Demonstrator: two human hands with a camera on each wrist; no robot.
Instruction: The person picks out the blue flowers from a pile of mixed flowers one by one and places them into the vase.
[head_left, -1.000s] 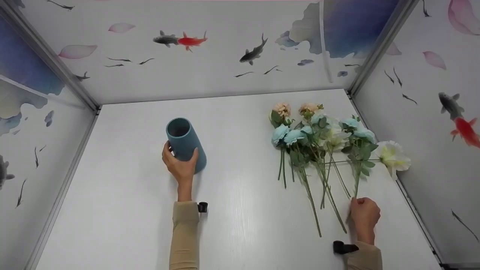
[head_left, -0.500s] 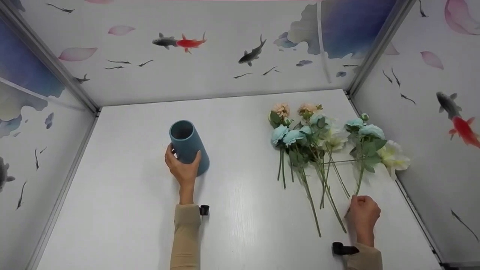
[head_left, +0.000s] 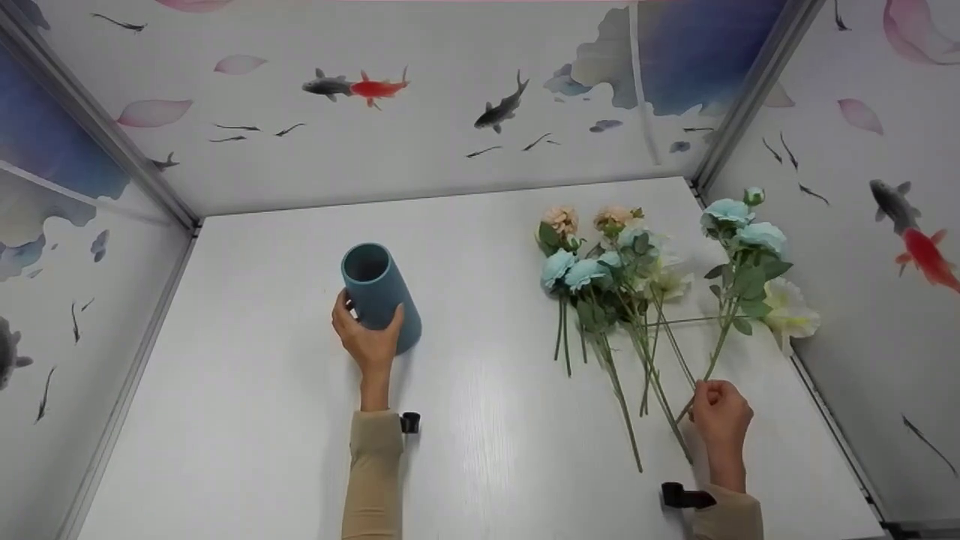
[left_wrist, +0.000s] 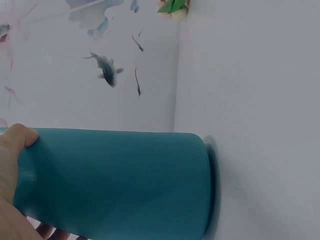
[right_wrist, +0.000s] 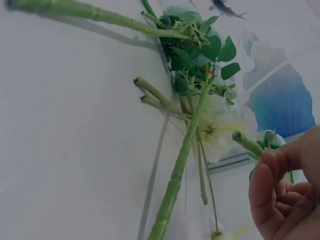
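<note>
My left hand (head_left: pixel 369 343) grips a blue-green vase (head_left: pixel 381 304) from the near side, thumb and fingers on opposite sides. The vase mouth faces up and tilts toward the head camera; in the left wrist view the vase (left_wrist: pixel 115 185) has its base right at the white tabletop. At the right, my right hand (head_left: pixel 724 416) pinches the lower stem of a light-blue artificial flower (head_left: pixel 750 281), whose two blooms and bud point away from me. In the right wrist view its cut stem end (right_wrist: pixel 245 141) sticks out past the thumb and fingertips of the right hand (right_wrist: pixel 285 200).
Several artificial flowers (head_left: pixel 622 281), peach, light blue and white, lie in a pile left of the right hand, stems toward me. A white flower (head_left: pixel 789 313) reaches over the right edge of the table (head_left: pixel 480 420). Printed panels (head_left: pixel 420 157) enclose the back and sides.
The right hand has raised the light-blue flower, its blooms moving up and right, apart from the pile. The left hand and vase have shifted slightly right and nearer in the head view.
</note>
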